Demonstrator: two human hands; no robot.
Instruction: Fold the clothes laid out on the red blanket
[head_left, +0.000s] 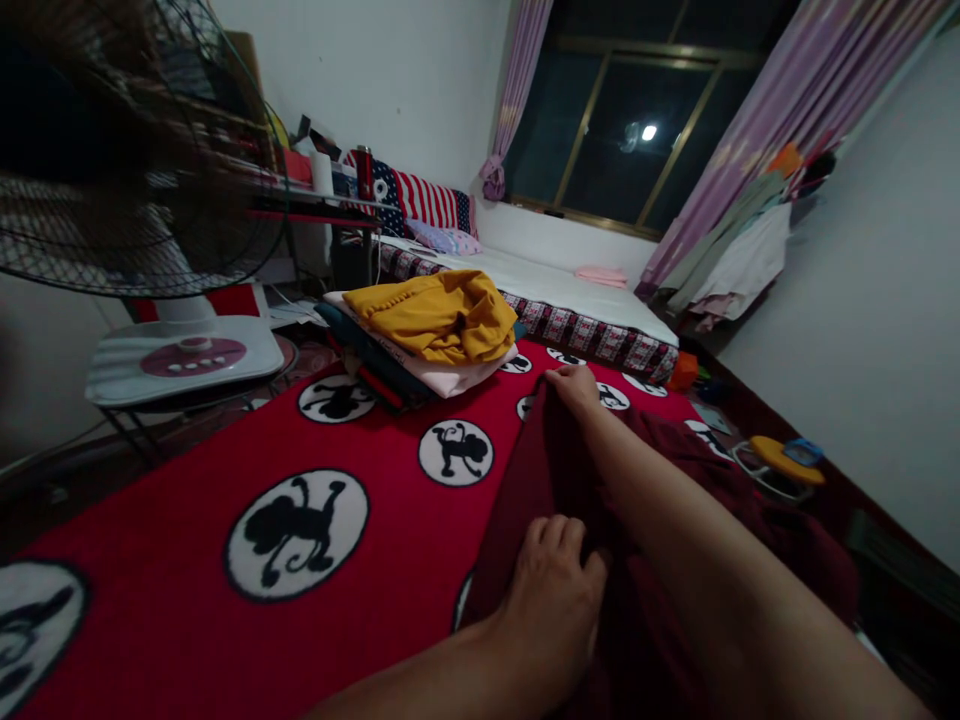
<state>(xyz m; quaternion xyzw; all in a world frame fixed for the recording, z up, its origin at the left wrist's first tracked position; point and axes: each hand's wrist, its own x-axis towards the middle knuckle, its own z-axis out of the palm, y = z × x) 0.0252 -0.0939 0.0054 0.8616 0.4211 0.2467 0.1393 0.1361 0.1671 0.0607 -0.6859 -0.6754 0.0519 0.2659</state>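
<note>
A dark maroon garment (pixel 690 470) lies spread over the red blanket with monkey prints (pixel 187 530); its exact kind does not show. My right hand (pixel 574 388) reaches across to its far corner, fingers closed on the edge of the cloth. Nearer to me, my left hand (pixel 556 585) has its fingers curled and pressed into the same garment, gripping it. Beyond and left of my hands sits a stack of folded clothes, with a mustard-yellow garment (pixel 442 315) on top and white and dark pieces (pixel 375 345) beneath.
An electric fan (pixel 187 350) stands close on the left, blades blurred. Behind it is a desk with a red thermos (pixel 364 172). A second bed (pixel 570 305) lies below the window. Clothes (pixel 742 265) hang at the right wall above a yellow-topped stool (pixel 784 458).
</note>
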